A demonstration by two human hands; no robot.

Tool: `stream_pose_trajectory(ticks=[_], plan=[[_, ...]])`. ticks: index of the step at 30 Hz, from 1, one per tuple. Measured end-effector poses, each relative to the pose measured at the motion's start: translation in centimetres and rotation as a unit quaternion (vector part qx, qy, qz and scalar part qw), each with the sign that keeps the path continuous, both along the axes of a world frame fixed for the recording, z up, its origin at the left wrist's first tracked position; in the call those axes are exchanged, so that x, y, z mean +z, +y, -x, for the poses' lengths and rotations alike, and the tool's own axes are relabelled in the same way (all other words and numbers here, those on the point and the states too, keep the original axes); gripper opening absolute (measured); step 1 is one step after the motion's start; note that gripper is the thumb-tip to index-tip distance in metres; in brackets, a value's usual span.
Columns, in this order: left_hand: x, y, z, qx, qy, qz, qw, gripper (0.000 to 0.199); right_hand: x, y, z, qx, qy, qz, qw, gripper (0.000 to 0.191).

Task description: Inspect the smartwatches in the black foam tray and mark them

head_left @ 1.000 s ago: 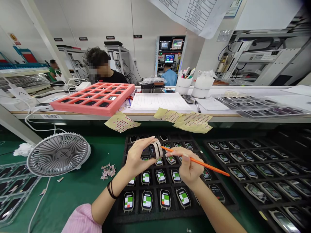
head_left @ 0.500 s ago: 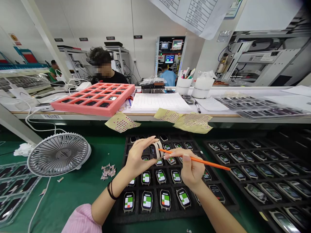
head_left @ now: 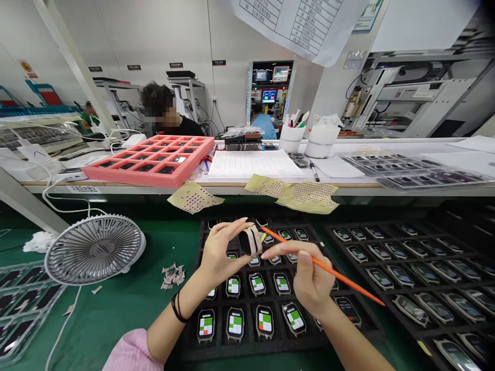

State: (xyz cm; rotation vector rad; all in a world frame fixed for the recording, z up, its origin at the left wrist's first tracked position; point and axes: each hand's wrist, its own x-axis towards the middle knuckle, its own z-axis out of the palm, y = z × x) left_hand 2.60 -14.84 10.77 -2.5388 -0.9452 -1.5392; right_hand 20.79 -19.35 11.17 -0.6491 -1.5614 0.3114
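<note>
Left hand (head_left: 222,255) in a tight grip on the watch (head_left: 250,241) just above the black foam tray (head_left: 294,346), right hand (head_left: 314,281) in a narrow grip on the orange stick (head_left: 328,270), best with watch steady, stick light

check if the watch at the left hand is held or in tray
Held: the watch is pinched in the left hand, above the tray.

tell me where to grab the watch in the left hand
Grip the pale band of the watch, coming from the right. That end sticks out past the left hand, whose fingers cover the other side. Holding there should also keep you off the dark screen, which faces left.
</note>
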Motion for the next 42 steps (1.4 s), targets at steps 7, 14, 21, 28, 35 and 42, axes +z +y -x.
stream_pose_trajectory(ticks=[7,14,21,28,35,42], plan=[[-0.2,0.0,-0.1,0.043,0.034,-0.011,0.998,0.062,-0.8,3.4,1.1,0.136,0.176,0.323,0.92,0.024],[0.1,-0.2,-0.2,0.043,-0.037,0.092,0.994,0.057,-2.4,5.5,1.9,0.215,0.245,0.373,0.869,0.026],[0.3,1.1,-0.1,-0.154,-0.356,0.513,0.765,0.065,-1.9,4.1,1.1,0.014,0.136,0.178,0.974,0.009],[-1.6,1.8,-1.0,-0.204,-0.447,0.68,0.545,0.026,-1.7,3.7,1.1,-0.042,-0.055,-0.027,0.997,0.016],[-2.0,1.6,-1.5,-0.179,-0.453,0.709,0.51,0.022,-1.8,4.2,1.1,-0.094,-0.063,-0.007,0.994,0.015],[-1.3,1.2,-1.5,-0.19,-0.463,0.715,0.488,0.017,-1.1,5.1,-0.5,-0.073,-0.106,-0.027,0.991,0.021]])
